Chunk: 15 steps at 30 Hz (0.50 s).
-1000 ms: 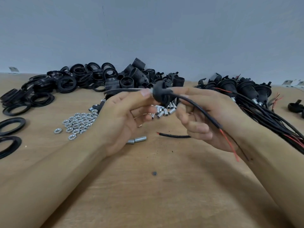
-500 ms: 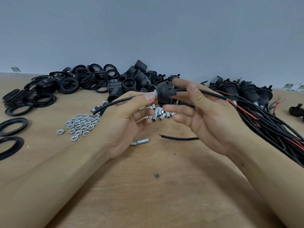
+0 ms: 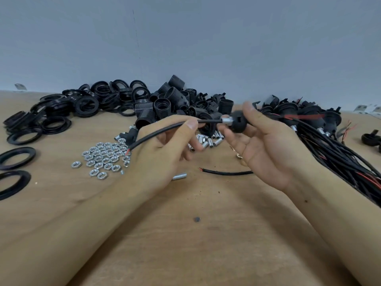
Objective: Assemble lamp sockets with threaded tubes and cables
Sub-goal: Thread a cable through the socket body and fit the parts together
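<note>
At centre frame, above a wooden worktop (image 3: pixel 185 234), a person's right hand (image 3: pixel 266 145) grips a black socket (image 3: pixel 239 123) between thumb and curled fingers, its silver tube (image 3: pixel 227 121) pointing left. A black cable (image 3: pixel 162 132) runs out of the tube toward the left; the left hand (image 3: pixel 162 149) pinches it between thumb and forefinger, the remaining fingers loosely curled beneath. The cable's red-tipped end hangs at the left of that hand, over a cluster of nuts (image 3: pixel 103 156). Loose tubes (image 3: pixel 210 141) lie just behind the hands. Black rings (image 3: pixel 61 112) fill the upper left, socket shells (image 3: pixel 173 102) the upper centre. At the right edge lies a bundle of wired sockets (image 3: pixel 321 129). A spare cable (image 3: pixel 224 172) rests on the worktop below the right hand.
</note>
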Each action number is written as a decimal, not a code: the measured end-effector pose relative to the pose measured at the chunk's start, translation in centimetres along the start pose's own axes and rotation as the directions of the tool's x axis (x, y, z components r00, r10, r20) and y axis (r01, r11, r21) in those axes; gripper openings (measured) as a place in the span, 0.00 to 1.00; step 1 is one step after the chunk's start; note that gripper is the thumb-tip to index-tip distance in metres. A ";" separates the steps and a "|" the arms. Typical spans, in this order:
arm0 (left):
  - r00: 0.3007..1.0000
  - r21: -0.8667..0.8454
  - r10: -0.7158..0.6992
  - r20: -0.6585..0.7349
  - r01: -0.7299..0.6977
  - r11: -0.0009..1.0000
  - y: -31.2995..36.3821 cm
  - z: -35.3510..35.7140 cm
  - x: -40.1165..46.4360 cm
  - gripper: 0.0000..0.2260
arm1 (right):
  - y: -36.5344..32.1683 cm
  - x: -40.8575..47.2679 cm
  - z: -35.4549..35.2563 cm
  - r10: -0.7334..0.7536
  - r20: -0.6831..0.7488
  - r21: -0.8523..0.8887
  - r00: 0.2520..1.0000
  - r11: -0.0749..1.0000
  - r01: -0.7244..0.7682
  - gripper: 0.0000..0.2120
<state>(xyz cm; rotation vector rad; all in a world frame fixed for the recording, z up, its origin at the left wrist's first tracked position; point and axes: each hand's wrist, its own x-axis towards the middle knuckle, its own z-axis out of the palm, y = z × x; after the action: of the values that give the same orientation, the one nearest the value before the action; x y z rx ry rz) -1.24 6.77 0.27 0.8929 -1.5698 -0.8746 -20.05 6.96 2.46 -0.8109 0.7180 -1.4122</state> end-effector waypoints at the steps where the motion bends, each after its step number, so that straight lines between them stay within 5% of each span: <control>1: 0.999 0.038 0.048 0.011 -0.049 0.998 0.0 -0.1 -0.1 0.07 | -0.2 0.1 -0.1 0.006 -0.065 0.024 0.998 1.000 -0.004 0.11; 5: 0.938 0.227 0.240 0.249 -0.298 0.927 -0.5 0.2 -0.8 0.09 | -0.8 0.8 -0.9 0.017 -0.262 0.173 0.965 0.984 0.029 0.17; 9: 0.904 0.451 0.372 0.210 -0.427 0.784 -1.4 -0.6 0.2 0.08 | -2.9 0.9 -2.6 0.011 -0.281 -0.134 0.960 0.990 -0.051 0.29; 12: 0.926 0.672 0.374 0.041 -0.303 0.675 -2.5 -3.6 2.3 0.08 | -3.2 0.7 -3.3 0.004 -0.226 -0.424 0.974 0.900 -0.102 0.31; 15: 0.978 0.779 0.182 -0.103 -0.034 0.626 -3.7 -6.5 3.9 0.16 | -2.3 0.7 -2.8 -0.003 -0.164 -0.622 0.987 0.777 -0.101 0.27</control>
<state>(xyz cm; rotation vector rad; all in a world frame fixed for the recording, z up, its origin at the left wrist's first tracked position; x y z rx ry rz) 5.01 1.14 -0.31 1.4132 -1.8354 0.0437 -23.62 6.16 2.83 -1.1939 1.3707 -1.1936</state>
